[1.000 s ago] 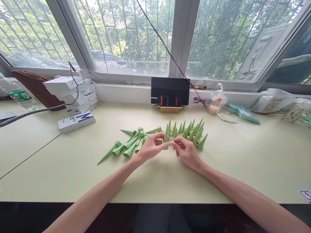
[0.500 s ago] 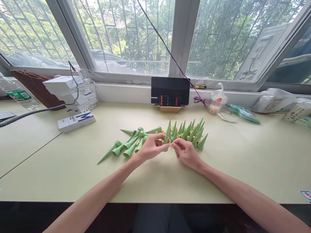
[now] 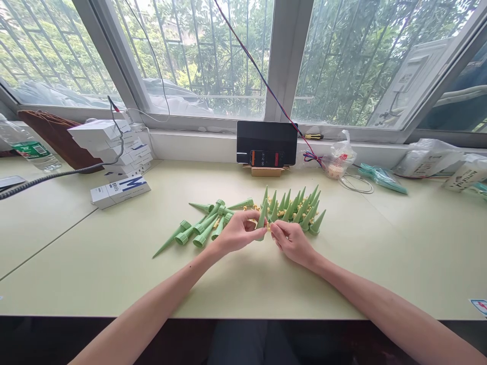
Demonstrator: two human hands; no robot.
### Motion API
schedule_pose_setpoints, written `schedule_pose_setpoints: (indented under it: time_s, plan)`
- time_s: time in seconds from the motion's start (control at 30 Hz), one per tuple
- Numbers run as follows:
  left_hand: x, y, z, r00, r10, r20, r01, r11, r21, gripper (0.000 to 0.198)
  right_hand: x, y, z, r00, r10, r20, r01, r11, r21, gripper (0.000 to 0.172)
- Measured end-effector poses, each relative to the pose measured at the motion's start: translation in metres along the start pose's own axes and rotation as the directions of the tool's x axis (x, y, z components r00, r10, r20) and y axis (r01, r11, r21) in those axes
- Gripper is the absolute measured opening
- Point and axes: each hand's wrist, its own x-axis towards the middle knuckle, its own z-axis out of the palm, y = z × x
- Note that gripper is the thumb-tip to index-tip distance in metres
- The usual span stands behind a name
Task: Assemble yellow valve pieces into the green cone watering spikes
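Between its thumb and fingers, my left hand (image 3: 239,230) holds a green plant watering spike (image 3: 262,215), point up. My right hand (image 3: 292,240) is closed in a pinch on a small yellow valve (image 3: 269,227) at the spike's right side; the fingertips cover most of it. Just behind my hands, several green spikes with yellow valves (image 3: 304,207) stand upright in a cluster. To the left lies a loose pile of green spikes (image 3: 205,223), some with their hollow cap ends facing me. A few small yellow pieces (image 3: 255,208) show behind my left hand.
A dark tablet (image 3: 266,139) with a phone in front leans on a small cardboard stand. White boxes (image 3: 120,191) and a plastic bottle (image 3: 32,149) are at the left. A plastic bag (image 3: 340,157), a cable and a teal packet (image 3: 382,178) lie at the back right.
Both hands have shifted very slightly right, with the spike and valve still between them. The piles on the table look the same.
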Motion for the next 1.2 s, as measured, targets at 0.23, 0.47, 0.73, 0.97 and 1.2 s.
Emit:
schedule_pose_setpoints:
  time_s: [0.23,0.47,0.73,0.97,1.2]
  plan:
    - [-0.001,0.002,0.002,1.000,-0.016,-0.026,0.016,1.000,0.002,0.022,0.001,0.000,0.002,0.999,0.028,-0.020,-0.027,0.999,0.033,0.043]
    - [-0.001,-0.001,0.002,0.998,-0.026,-0.051,0.025,1.000,-0.015,0.018,0.001,-0.002,0.002,1.000,0.017,-0.013,-0.016,0.996,0.088,0.029]
    - [-0.001,0.000,0.002,0.998,-0.043,-0.039,0.042,0.999,-0.021,0.017,0.000,-0.001,0.001,0.999,0.045,0.004,-0.045,0.993,0.106,0.026]
    - [0.000,-0.003,0.001,0.999,-0.030,-0.012,0.029,0.999,-0.044,0.021,0.000,-0.002,0.000,0.999,0.035,0.004,-0.035,0.999,0.021,0.024]
    - [0.002,-0.010,0.001,1.000,-0.001,-0.003,0.001,0.999,-0.054,0.022,0.000,0.001,0.000,1.000,0.019,0.012,-0.019,0.999,-0.029,0.027]
